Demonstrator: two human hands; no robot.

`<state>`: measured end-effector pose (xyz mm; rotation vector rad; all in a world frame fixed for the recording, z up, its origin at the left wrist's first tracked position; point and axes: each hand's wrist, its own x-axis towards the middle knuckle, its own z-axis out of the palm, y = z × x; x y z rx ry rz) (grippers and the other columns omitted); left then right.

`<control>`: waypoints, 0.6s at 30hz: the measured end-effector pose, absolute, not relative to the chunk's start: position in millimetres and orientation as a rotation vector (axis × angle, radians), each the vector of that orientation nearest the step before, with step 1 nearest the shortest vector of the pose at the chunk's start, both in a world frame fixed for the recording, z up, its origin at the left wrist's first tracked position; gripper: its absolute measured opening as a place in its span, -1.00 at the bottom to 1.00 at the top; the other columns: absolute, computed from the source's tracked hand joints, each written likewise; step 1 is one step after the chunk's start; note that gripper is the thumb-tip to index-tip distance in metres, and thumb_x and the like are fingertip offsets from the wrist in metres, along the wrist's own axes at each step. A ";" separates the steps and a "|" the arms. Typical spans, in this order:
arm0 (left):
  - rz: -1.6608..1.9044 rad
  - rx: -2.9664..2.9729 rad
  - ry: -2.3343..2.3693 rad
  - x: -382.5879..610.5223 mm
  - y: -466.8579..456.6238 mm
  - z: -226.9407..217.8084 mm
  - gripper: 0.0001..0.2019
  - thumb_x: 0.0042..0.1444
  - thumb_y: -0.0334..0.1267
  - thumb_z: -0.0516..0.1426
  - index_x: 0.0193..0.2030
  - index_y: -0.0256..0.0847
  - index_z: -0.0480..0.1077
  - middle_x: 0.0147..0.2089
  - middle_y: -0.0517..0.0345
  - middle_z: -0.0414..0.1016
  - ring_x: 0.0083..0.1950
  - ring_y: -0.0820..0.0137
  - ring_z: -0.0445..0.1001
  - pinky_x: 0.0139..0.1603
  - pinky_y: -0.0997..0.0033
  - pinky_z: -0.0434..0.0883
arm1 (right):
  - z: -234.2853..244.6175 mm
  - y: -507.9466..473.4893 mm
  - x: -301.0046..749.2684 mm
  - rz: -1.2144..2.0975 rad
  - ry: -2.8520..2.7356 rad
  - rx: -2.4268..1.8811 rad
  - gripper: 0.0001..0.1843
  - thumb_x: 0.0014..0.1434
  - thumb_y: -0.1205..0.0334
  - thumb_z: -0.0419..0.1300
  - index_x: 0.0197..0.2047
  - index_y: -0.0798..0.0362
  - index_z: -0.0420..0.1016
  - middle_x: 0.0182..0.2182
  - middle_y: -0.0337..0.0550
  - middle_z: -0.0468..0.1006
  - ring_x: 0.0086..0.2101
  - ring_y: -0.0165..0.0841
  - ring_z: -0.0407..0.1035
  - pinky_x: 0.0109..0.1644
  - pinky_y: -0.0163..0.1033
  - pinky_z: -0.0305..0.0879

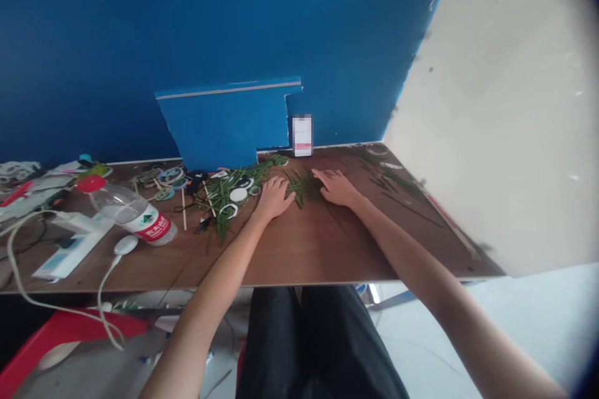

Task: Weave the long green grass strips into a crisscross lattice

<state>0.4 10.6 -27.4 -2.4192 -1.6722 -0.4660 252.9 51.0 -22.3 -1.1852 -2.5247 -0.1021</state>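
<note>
Thin green strips, like grass blades or pine needles (301, 186), lie in a small bunch on the brown table between my hands. At the left side of this bunch rests my left hand (275, 197), palm down with its fingers stretched forward. My right hand (337, 188) lies at the bunch's right side, index finger extended and thumb apart. Neither hand visibly grips anything. A larger tangled heap of green strips (223, 193) spreads to the left of my left hand, with white round pieces (238, 194) and rolls of tape among it.
A plastic water bottle (135, 215) lies on its side at the left, near a white power strip (75, 249) and cables. A blue board (224, 128) leans against the back wall beside an upright card (302, 136). More green strips (393, 177) lie at the right, by a white panel (491, 106).
</note>
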 end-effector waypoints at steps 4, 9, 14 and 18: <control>-0.474 -2.414 -1.666 2.1 9.4 -23.8 -0.54 0.30 -0.02 -0.01 0.21 -0.22 0.32 0.26 -0.10 0.33 0.35 0.08 0.14 0.31 0.03 0.17 | -23.3 51.7 252.2 -0.120 -2.528 -1.192 -0.30 0.15 0.36 -0.03 0.38 0.17 0.08 0.16 0.09 0.42 0.18 -0.13 0.19 0.18 0.02 0.10; -0.530 -2.416 -1.632 10.0 9.9 -20.1 -0.55 0.34 -0.05 -0.08 0.24 -0.20 0.30 0.28 -0.05 0.32 0.35 0.14 0.15 0.32 0.10 0.17 | -24.8 52.7 247.9 -0.130 -2.529 -1.161 -0.43 0.22 0.34 -0.07 0.30 0.08 0.25 0.20 0.04 0.38 0.20 -0.14 0.16 0.19 0.05 0.10; -0.453 -2.491 -1.579 18.8 11.9 -22.2 -0.51 0.35 -0.01 -0.11 0.26 -0.20 0.29 0.34 0.00 0.27 0.40 0.13 0.08 0.37 0.08 0.09 | -23.7 52.0 241.1 -0.156 -2.545 -1.111 -0.49 0.33 0.23 -0.13 0.30 0.03 0.28 0.27 -0.02 0.30 0.21 -0.14 0.14 0.17 0.06 0.14; -0.409 -2.540 -1.586 19.1 11.6 -22.1 -0.47 0.35 0.02 -0.15 0.30 -0.22 0.25 0.36 0.02 0.25 0.41 0.10 0.04 0.38 0.04 0.06 | -24.8 53.5 237.0 -0.205 -2.579 -1.093 -0.49 0.39 0.14 -0.18 0.33 -0.04 0.24 0.33 -0.04 0.20 0.24 -0.11 0.09 0.18 0.09 0.14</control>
